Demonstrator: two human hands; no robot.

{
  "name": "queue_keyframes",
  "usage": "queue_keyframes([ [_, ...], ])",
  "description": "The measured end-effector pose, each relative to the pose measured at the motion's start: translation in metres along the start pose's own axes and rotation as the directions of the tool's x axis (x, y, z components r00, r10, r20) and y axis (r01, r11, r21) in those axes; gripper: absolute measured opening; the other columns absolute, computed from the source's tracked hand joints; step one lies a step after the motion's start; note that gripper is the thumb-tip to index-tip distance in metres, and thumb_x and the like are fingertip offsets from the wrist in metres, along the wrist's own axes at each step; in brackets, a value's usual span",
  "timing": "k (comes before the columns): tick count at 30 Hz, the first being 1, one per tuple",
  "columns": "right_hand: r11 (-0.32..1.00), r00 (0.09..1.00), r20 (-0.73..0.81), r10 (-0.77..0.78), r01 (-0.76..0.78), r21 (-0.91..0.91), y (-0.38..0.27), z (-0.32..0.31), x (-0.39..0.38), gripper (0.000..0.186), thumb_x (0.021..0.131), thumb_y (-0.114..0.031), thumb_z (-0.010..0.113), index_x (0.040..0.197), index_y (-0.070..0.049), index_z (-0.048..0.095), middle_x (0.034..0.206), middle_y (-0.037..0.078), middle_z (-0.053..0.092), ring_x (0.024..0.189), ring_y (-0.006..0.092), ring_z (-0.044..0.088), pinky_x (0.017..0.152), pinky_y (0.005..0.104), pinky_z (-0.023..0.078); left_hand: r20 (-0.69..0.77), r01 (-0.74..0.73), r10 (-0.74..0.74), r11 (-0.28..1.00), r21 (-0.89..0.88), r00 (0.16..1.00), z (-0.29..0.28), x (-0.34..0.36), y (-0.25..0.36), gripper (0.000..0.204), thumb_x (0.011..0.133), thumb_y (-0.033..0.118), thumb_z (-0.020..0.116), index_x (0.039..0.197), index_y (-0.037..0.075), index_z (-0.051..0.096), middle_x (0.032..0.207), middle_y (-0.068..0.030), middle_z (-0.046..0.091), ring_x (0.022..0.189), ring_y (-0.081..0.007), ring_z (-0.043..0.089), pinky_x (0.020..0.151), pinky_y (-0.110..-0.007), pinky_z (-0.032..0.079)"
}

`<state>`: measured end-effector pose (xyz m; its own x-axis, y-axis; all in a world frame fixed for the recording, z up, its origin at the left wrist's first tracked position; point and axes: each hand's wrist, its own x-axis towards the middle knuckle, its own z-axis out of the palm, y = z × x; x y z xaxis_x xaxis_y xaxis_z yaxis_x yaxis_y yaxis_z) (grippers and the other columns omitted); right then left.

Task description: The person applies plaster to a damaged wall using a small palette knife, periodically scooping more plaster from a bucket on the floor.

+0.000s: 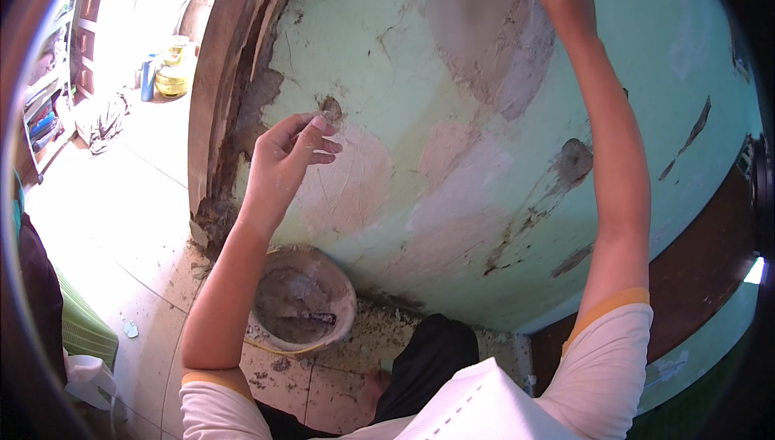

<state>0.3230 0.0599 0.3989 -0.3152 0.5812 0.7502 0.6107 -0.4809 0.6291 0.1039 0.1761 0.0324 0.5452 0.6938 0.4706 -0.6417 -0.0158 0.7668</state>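
My left hand is raised in front of the wall, thumb pressed to the index finger and the others loosely curled. Whether a small bit sits in that pinch I cannot make out. Pale smears mark its fingers. High on the right, my right hand is closed at the wall beside a grey plaster patch. The picture's top edge cuts off its fingertips, so what it grips is hidden. Below my left forearm, a round bucket of grey mortar stands on the floor, a dark-handled tool lying in it.
The pale green wall has gouges and lighter patches. A worn wooden door frame borders it on the left. Crumbs litter the floor tiles around the bucket. Beyond the doorway are a yellow gas cylinder and a shelf.
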Motion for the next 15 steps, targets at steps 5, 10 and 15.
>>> queue_keyframes([
  [5, 0.99, 0.996, -0.002, -0.089, 0.088, -0.109, 0.0, 0.007, -0.02, 0.034, 0.099, -0.005, 0.048, 0.128, -0.008, 0.064, 0.109, 0.024, 0.069, 0.097, 0.04, 0.068, 0.085, 0.0465, 0.055, 0.007, 0.005, -0.005, 1.0, -0.018, 1.0, -0.004, 0.0, 0.003, 0.037, 0.103, 0.029, 0.057, 0.118, -0.005, 0.062, 0.105, -0.0139, 0.068, 0.093, -0.023, 0.07, 0.083, -0.036, 0.058],
  [10, 0.965, 0.965, -0.098, -0.243, 0.23, -0.129, 0.004, 0.014, -0.042, 0.039, 0.095, -0.004, 0.054, 0.131, -0.017, 0.062, 0.11, 0.014, 0.071, 0.089, 0.035, 0.069, 0.074, 0.0427, 0.058, 0.003, 0.021, -0.021, 0.999, -0.042, 1.0, -0.002, -0.002, 0.011, 0.038, 0.103, 0.03, 0.057, 0.119, -0.005, 0.062, 0.106, -0.014, 0.068, 0.094, -0.0229, 0.07, 0.083, -0.036, 0.058],
  [15, 0.953, 0.956, -0.088, -0.279, 0.265, -0.145, -0.004, 0.019, -0.07, 0.05, 0.089, -0.005, 0.056, 0.136, -0.021, 0.058, 0.1, 0.01, 0.072, 0.084, 0.0333, 0.07, 0.073, 0.0433, 0.059, 0.001, 0.01, -0.01, 0.999, -0.032, 1.0, -0.004, -0.002, 0.017, 0.039, 0.103, 0.031, 0.057, 0.119, -0.005, 0.062, 0.105, -0.014, 0.068, 0.094, -0.0232, 0.07, 0.083, -0.036, 0.058],
])
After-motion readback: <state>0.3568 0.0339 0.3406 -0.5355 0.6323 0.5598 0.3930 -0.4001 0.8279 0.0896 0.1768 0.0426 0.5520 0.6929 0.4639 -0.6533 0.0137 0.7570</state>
